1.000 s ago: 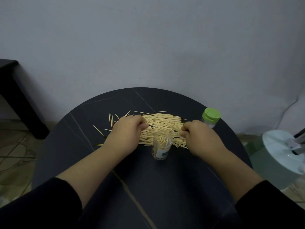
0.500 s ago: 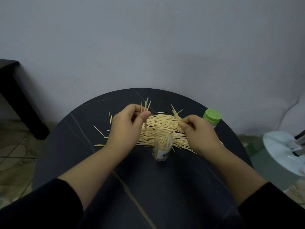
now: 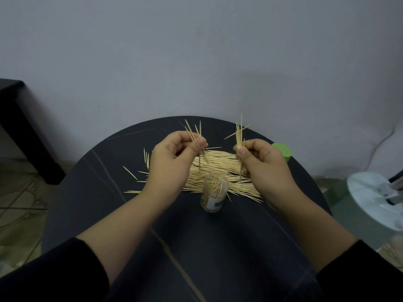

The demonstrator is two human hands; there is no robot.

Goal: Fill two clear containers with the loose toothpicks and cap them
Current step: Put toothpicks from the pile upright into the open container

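A pile of loose toothpicks (image 3: 220, 168) lies across the middle of the round dark table (image 3: 192, 243). In front of it stands an uncapped clear container (image 3: 214, 194), partly filled with toothpicks. My left hand (image 3: 172, 162) pinches a small upright bunch of toothpicks above the pile's left part. My right hand (image 3: 263, 164) pinches another upright bunch above the pile's right part. A second container with a green cap (image 3: 282, 151) stands behind my right hand, mostly hidden by it.
A grey wall rises close behind the table. A black table (image 3: 24, 136) stands at the left on the tiled floor. A white round fan base (image 3: 375, 197) sits at the right, close to the table's edge. Stray toothpicks (image 3: 135, 173) lie left of the pile.
Both hands have pinched bunches out of the pile and lifted them up off the table, turning the toothpicks upright. The containers have not moved.
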